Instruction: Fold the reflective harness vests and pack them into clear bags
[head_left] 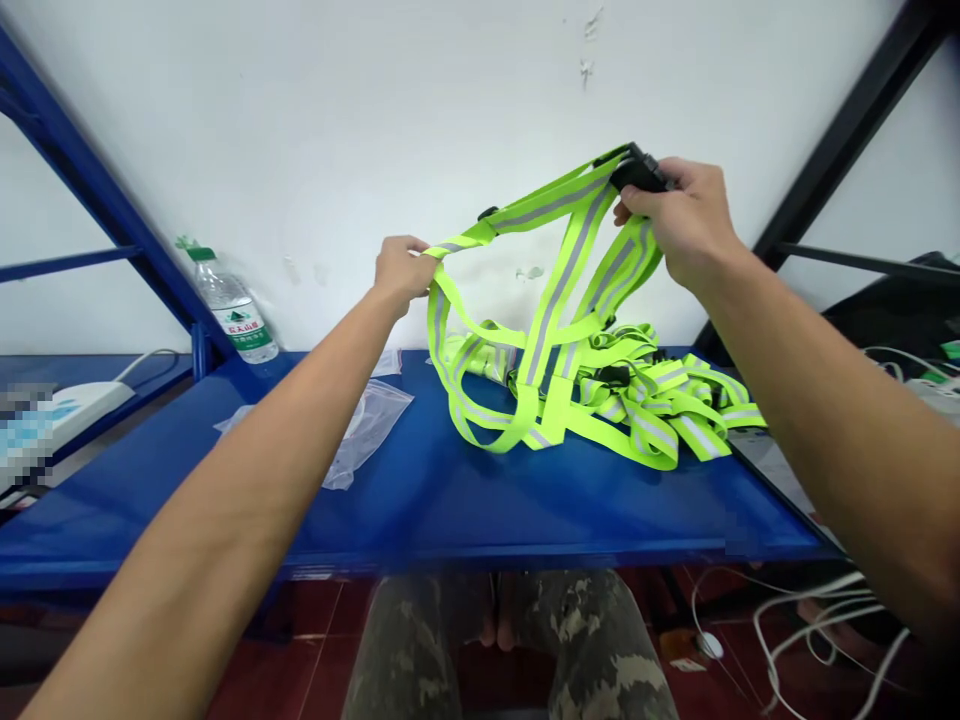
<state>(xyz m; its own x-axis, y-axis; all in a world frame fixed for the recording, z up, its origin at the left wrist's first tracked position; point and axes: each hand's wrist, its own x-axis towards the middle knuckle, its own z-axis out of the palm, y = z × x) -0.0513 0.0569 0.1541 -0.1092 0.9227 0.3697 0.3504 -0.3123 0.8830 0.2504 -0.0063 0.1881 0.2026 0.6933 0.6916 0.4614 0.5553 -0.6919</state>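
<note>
Lime reflective safety vest raised above the blue metal shelf, pulled taut between left hand, pinching a strap, and right hand, clamped on the black buckle (hands well apart). More such vests lie heaped below, beside a plastic zip bag.

L hand, R hand grip hi-vis vest above blue shelf.

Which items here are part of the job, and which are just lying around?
In use: left hand holding a neon-yellow reflective vest; right hand on its black plastic buckle; pile of matching vests.
Lying about: clear zip-top plastic bag; clear plastic water bottle.
</note>
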